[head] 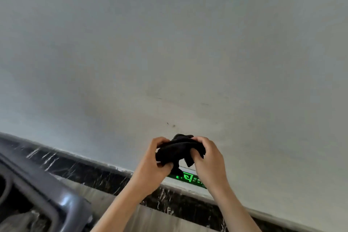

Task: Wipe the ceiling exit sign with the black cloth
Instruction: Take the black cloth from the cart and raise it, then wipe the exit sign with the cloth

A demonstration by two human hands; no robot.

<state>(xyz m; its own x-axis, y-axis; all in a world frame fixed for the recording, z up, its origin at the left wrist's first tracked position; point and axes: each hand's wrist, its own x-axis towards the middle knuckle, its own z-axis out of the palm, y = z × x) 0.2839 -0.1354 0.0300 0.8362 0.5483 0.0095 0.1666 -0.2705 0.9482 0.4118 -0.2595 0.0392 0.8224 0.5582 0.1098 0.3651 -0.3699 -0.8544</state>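
A bunched black cloth point(178, 151) is held up between both my hands, close under the pale ceiling. My left hand point(152, 165) grips its left and lower part, thumb underneath. My right hand point(209, 160) pinches its right side. Just below and behind the cloth is the exit sign point(187, 177), a lit green panel in a white frame where the ceiling meets the wall. My hands and the hanging cloth cover both ends of the sign; only its middle pictogram shows.
The plain grey-white ceiling point(169, 43) fills most of the view. A dark marble band point(90, 171) runs along the wall top. A grey metal door frame point(56, 199) stands at the lower left.
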